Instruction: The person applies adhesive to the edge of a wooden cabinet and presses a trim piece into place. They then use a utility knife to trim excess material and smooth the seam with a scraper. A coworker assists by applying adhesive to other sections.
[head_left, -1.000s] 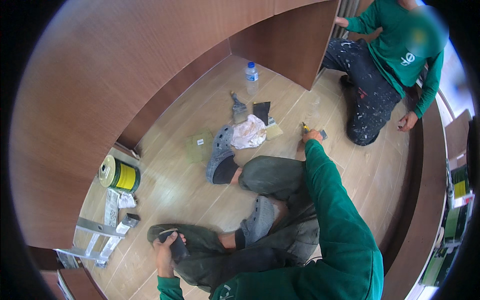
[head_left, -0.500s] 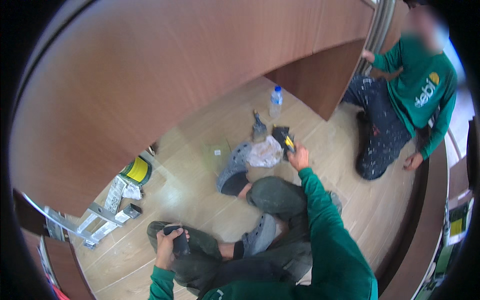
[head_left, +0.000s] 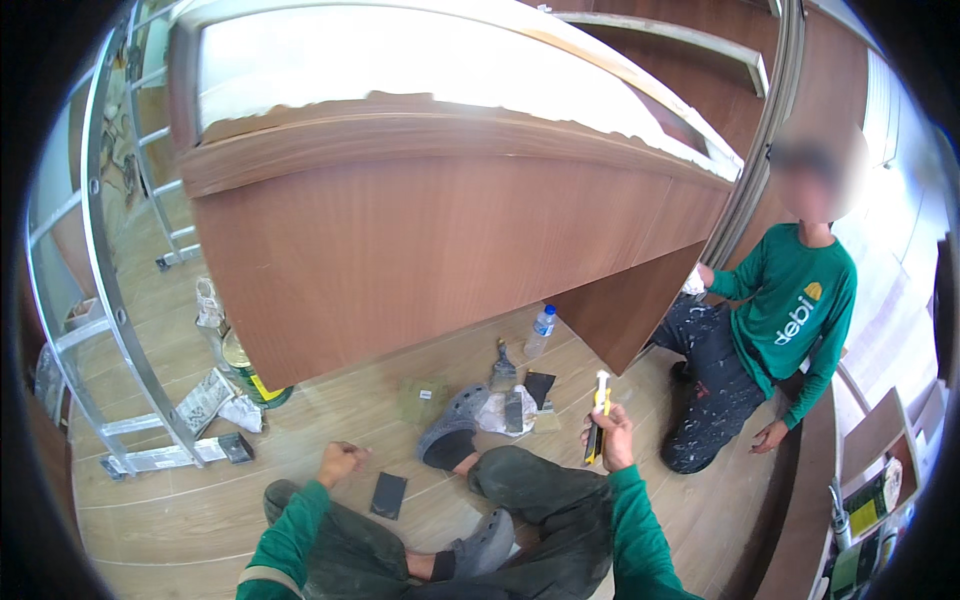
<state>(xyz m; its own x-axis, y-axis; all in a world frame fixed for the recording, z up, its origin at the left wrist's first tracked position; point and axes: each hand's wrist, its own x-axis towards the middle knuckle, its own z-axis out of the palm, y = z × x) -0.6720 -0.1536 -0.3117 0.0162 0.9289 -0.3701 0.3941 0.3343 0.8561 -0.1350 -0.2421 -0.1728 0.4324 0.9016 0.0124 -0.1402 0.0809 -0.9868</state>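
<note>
My right hand (head_left: 618, 438) grips a yellow and black utility knife (head_left: 602, 398), held upright above the floor to the right of my knees. Over by my left knee, my left hand (head_left: 342, 464) is empty, its fingers loosely apart. Close to it a dark square of sandpaper-like sheet (head_left: 388, 496) lies flat on the floor. In front of my grey clogs (head_left: 452, 422) are a paintbrush (head_left: 502, 370), a whitish crumpled cloth (head_left: 491, 414) with a grey block-like piece (head_left: 514, 410) on it, and another dark sheet (head_left: 540, 386).
A brown wood-faced counter (head_left: 450, 240) rises ahead. Beside its panel stands a water bottle (head_left: 541, 330). An aluminium ladder (head_left: 110, 300) and a green-yellow can (head_left: 250, 375) are at left. A co-worker (head_left: 790, 320) kneels at right. A greenish square (head_left: 424, 398) lies on the floor.
My left hand has let go of the dark sheet, which now lies on the floor. The knife is lifted away from the pile in my right hand. My view has tilted up.
</note>
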